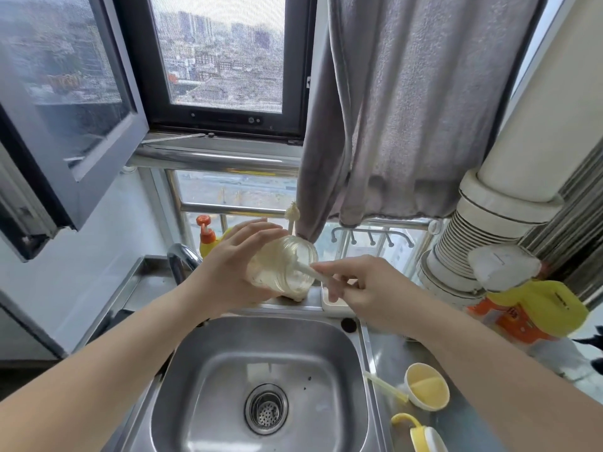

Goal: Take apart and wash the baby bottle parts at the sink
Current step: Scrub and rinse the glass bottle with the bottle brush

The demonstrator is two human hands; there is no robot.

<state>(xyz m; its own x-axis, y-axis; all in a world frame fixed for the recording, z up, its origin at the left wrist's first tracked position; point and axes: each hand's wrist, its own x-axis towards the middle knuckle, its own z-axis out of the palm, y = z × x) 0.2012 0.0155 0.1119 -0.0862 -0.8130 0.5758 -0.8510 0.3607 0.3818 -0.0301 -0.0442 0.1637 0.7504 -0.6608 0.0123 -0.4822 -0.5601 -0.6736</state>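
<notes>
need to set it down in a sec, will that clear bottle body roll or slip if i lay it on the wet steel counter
Probably rolls: the bottle body looks round-sided. Likely light, since it appears see-through plastic and empty apart from the brush. Possibly slippery, being mid-wash; standing it upright on the counter seems safer.

A grey curtain [401, 109] hangs beside the open window [222, 60] — below it, an orange-capped pump bottle [206, 238], a row of hooks [372, 238], ribbed white duct [463, 249] and yellow-topped detergent bottle [535, 311]
</notes>
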